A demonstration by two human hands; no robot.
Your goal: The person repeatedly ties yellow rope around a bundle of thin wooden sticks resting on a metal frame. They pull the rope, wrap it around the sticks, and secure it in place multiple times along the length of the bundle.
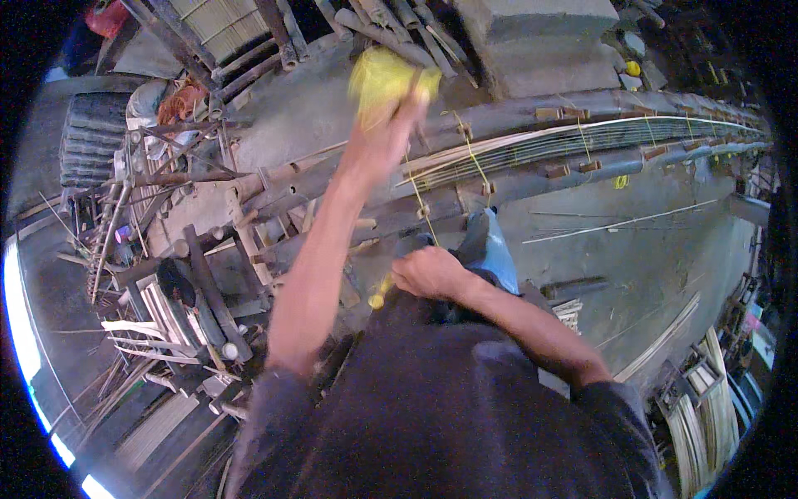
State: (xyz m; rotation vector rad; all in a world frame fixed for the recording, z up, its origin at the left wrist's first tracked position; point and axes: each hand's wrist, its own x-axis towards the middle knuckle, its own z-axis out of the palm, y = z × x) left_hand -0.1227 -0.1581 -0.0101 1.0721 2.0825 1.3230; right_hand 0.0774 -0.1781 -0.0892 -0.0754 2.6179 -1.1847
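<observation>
My left hand [389, 135] reaches out past the near side of a long log frame [532, 190], smeared by motion. Its fingers close on a loose bundle of yellow cord [378, 79]. Close to my body, my right hand [431, 273] is a fist around a thin yellow strand [426, 216] that runs up to the frame. Between the frame's two long beams lie many thin pale strips [532, 150], crossed by yellow ties. A short yellow tail [379, 297] hangs beside my right fist.
Wooden pegs [573, 112] line both beams. A pale stick [619, 224] lies on the floor to the right. At the left stand a wooden rack [137, 179] and stacked timber [166, 312]. Bundled strips [690, 449] lie at the lower right, and a concrete block [540, 54] is at the back.
</observation>
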